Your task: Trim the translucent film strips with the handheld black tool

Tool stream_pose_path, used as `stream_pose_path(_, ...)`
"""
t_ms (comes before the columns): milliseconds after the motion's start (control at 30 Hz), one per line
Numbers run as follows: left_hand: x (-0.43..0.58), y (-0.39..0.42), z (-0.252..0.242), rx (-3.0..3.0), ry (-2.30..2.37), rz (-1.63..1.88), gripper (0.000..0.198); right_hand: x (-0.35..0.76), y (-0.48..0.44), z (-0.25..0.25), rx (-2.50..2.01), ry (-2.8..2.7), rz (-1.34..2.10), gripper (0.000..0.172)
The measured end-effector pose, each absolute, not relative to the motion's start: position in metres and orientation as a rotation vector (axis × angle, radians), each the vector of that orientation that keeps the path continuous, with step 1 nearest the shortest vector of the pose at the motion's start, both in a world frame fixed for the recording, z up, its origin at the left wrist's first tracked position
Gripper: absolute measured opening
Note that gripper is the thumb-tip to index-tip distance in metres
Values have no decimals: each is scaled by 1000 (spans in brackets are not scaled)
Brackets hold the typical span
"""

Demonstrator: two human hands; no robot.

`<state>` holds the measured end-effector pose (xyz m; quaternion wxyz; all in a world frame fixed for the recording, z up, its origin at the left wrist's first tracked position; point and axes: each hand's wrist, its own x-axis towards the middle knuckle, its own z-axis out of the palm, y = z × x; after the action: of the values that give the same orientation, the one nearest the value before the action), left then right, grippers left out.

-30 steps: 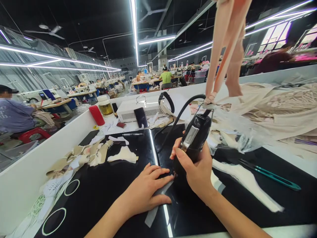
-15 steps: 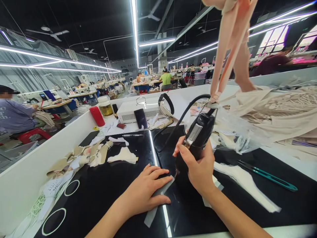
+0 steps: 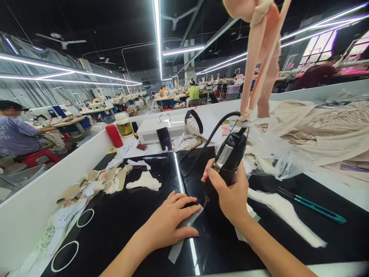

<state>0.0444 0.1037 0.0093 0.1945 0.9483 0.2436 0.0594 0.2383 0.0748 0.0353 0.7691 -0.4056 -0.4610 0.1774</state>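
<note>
My right hand (image 3: 229, 194) is wrapped round a black corded hand tool (image 3: 227, 156), held upright with its tip down on the black tabletop (image 3: 121, 227). A black cord (image 3: 206, 140) arcs from the tool's top, which hangs from beige fabric straps (image 3: 261, 61) overhead. My left hand (image 3: 170, 223) lies flat with fingers spread, pressing a grey strip of material (image 3: 183, 234) onto the table just left of the tool's tip.
Beige fabric scraps (image 3: 98, 181) lie at the left, a white cut piece (image 3: 144, 181) near the middle. Teal-handled tweezers (image 3: 313, 204) and white strips (image 3: 285, 215) lie at the right. A white box (image 3: 150, 130), phone (image 3: 165, 138), red cylinder (image 3: 113, 135) and pen (image 3: 154, 157) stand behind. Other people sit at distant tables.
My right hand and the tool have shifted slightly right and the tool stands a bit more upright. My left hand stays on the grey strip.
</note>
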Motion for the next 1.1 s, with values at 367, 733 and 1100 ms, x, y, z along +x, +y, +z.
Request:
stream_pose_path(367, 23, 99, 1, 2321, 961, 529, 33, 258, 70, 43, -1050, -1168, 314, 69)
stream_pose_path(733, 21, 90, -9, 2111, 1125, 677, 6, 260, 16, 41, -760, -1816, -330, 19)
stream_pose_path(1100, 5, 81, 5, 1681, 978, 692, 12, 216, 50, -2, -970, -2179, 167, 14)
